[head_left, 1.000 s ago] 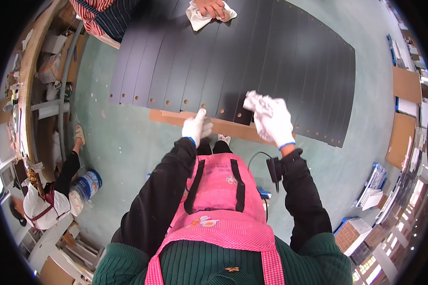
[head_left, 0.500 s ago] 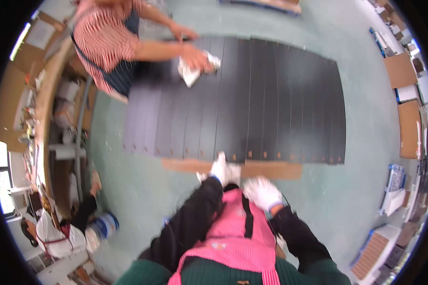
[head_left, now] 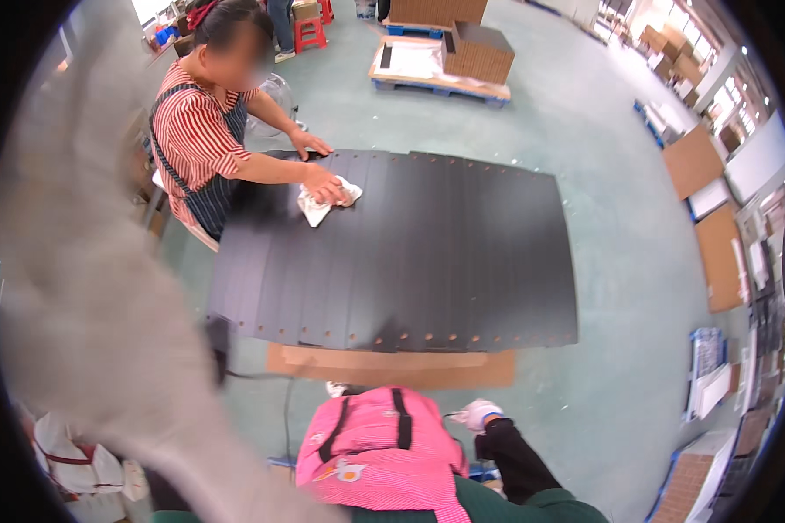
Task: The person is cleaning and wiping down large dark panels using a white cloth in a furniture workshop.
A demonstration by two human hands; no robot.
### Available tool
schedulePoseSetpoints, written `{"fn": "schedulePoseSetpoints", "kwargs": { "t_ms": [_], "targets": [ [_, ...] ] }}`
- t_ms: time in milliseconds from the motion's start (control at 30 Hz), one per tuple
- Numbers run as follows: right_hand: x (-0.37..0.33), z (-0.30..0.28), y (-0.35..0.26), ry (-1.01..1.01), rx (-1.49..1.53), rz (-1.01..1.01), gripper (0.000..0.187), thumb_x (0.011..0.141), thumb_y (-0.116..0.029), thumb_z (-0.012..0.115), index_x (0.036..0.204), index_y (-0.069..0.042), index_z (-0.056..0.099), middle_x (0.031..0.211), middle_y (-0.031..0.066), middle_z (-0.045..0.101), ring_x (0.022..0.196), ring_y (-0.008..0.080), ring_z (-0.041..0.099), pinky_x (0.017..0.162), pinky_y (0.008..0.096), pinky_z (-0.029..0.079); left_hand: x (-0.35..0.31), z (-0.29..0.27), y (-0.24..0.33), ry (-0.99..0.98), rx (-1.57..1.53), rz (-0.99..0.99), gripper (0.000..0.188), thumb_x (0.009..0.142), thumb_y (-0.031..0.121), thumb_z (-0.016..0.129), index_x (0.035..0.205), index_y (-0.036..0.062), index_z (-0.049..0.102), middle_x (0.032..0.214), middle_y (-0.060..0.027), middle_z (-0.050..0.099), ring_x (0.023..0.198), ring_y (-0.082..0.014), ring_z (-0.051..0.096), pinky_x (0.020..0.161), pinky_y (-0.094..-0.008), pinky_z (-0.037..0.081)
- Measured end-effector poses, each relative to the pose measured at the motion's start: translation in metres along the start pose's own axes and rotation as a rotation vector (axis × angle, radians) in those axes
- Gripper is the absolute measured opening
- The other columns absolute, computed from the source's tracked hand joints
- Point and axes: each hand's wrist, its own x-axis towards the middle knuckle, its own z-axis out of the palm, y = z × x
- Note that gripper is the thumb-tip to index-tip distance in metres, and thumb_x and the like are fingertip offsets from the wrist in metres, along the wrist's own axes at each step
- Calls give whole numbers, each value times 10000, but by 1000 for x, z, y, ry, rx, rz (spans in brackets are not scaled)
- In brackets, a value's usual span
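Across the middle of the head view, dark panels [head_left: 445, 261] lie side by side, each long axis running away from the person, holed near ends pointing toward the pink apron [head_left: 371, 436]. A co-worker's hand [head_left: 324, 185] presses a white cloth [head_left: 312, 209] on them. Right hand [head_left: 480, 414]: gloved, beside the apron; grip cannot be determined. Left hand: not discernible; a blurred pale shape [head_left: 105, 331] covers that side. Blue pallet [head_left: 445, 91]: carries a brown stack [head_left: 481, 61].

Dark panels [head_left: 445, 253] side by side; co-worker's hand [head_left: 323, 185] on white cloth [head_left: 312, 212] toward their far-left corner. Gloved right hand [head_left: 477, 415] off near edge, beside pink apron [head_left: 368, 427]. Blurred grey mass [head_left: 105, 349] covers left side, possibly fabric.
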Motion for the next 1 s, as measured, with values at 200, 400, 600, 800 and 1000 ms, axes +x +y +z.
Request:
{"fn": "schedulePoseSetpoints", "kwargs": {
  "t_ms": [200, 400, 600, 800, 1000],
  "targets": [
    [-1, 23, 25, 301, 76, -230, 431, 987, -351, 545, 1357, -179, 686, 1443, 99, 659, 1253, 315, 663, 1053, 402, 536, 57, -46, -21, 64, 223, -26, 557, 1018, 333, 651, 1440, -15, 545, 1346, -171, 626, 1218, -306, 617, 1063, -458, 463],
    [-40, -56, 31, 495, -17, -98, 530, 999, -533, 493, 993, -111, 815, 1069, 186, 762, 1037, 418, 707, 969, 515, 536, 43, -84, -27, 108, 410, -178, 523, 1028, 349, 640, 1394, -19, 570, 1307, -178, 639, 1150, -307, 639, 989, -462, 491],
    [9, 4, 32, 363, -200, -313, 466, 971, -488, 591, 1334, -220, 710, 1281, 109, 739, 1153, 353, 706, 871, 466, 608, 56, -75, -16, 137, 300, -85, 498, 1038, 366, 630, 1348, -22, 595, 1267, -186, 652, 1082, -308, 661, 915, -467, 518],
    [-66, -91, -34, -71, -102, -14, 552, 975, -196, 505, 1522, -253, 557, 1524, 85, 596, 1366, 300, 589, 1118, 421, 502, 9, -34, 21, 58, 87, -150, 480, 1048, 383, 619, 1302, -25, 619, 1227, -194, 665, 1013, -309, 683, 841, -471, 546],
    [-71, -74, -39, -109, -91, -68, 667, 952, -161, 512, 1602, -292, 446, 1577, 44, 549, 1403, 267, 558, 1150, 396, 481, -87, 44, 57, -565, -1370, -181, 518, 1072, 404, 567, 1252, -67, 683, 1287, -250, 673, 1153, -443, 637, 1222, -584, 246]
  ]
}}
